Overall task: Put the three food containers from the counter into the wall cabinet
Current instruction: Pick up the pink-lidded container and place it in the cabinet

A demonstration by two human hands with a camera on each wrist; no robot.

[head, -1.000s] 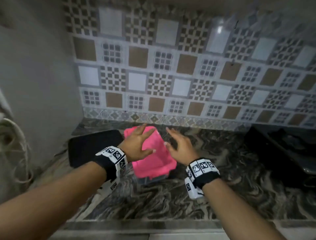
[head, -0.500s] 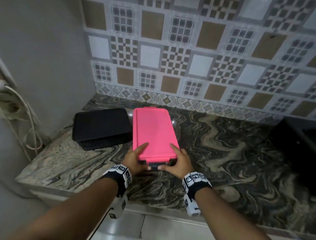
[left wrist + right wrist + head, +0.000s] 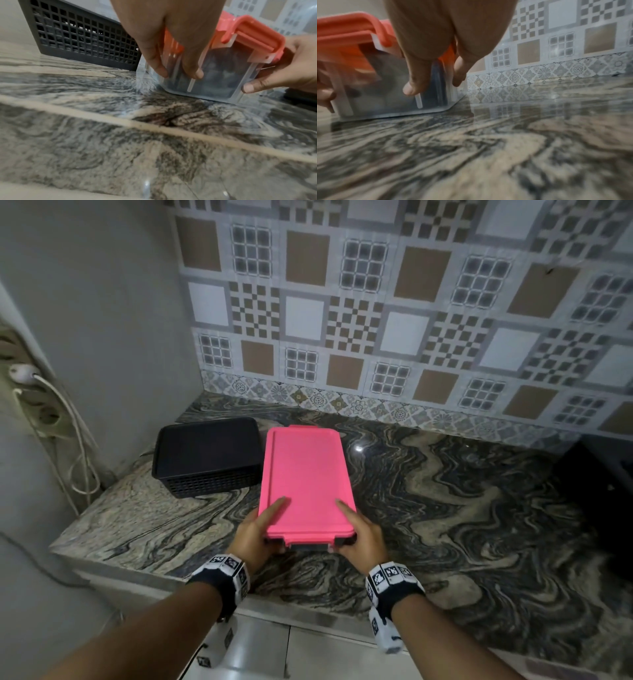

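Note:
A clear food container with a pink lid (image 3: pixel 305 484) lies lengthwise on the marble counter (image 3: pixel 462 525). Both hands grip its near end. My left hand (image 3: pixel 258 530) has its thumb on the lid and its fingers down the left side wall. My right hand (image 3: pixel 361 530) holds the right corner the same way. In the left wrist view the left hand (image 3: pixel 171 40) presses its fingers on the container (image 3: pixel 214 70), whose base looks set on the counter. The right wrist view shows the right hand (image 3: pixel 426 60) on the container (image 3: pixel 385 88). The wall cabinet is out of view.
A black mesh box with a lid (image 3: pixel 205 457) stands just left of the pink container, against the grey side wall. A power strip with white cables (image 3: pixel 34 392) hangs on the left. A dark appliance (image 3: pixel 603 491) sits at the far right. The tiled backsplash closes the back.
A second ago both hands hovered open over the pink lid. They have since come down onto its near end and gripped it; the view has drawn back.

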